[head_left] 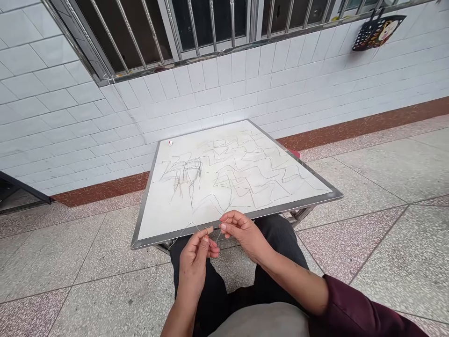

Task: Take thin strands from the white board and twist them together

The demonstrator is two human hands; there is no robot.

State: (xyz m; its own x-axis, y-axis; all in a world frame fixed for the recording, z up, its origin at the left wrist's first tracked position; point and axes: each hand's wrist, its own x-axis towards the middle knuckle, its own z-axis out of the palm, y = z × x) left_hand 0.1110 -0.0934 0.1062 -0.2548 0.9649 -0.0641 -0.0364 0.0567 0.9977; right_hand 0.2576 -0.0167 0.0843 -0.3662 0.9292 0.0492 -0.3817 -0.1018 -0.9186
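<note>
My left hand [197, 255] is closed in a pinch at the table's near edge, with a small tan piece [209, 230] at its fingertips and a thin wire [185, 229] running out to the left. Just to the right, my right hand [243, 234] pinches a thin strand between thumb and forefinger. The two hands are close together but apart. Many thin, bent wires [252, 189] lie spread over the white tabletop [157, 215], with a denser, darker bunch [192, 164] at the left.
A small white and red object [170, 143] sits at the table's far left corner. The grey table rim [224, 223] crosses just in front of my legs. Behind stands a tiled wall [210, 98] with barred windows; a dark basket [377, 33] hangs at the upper right.
</note>
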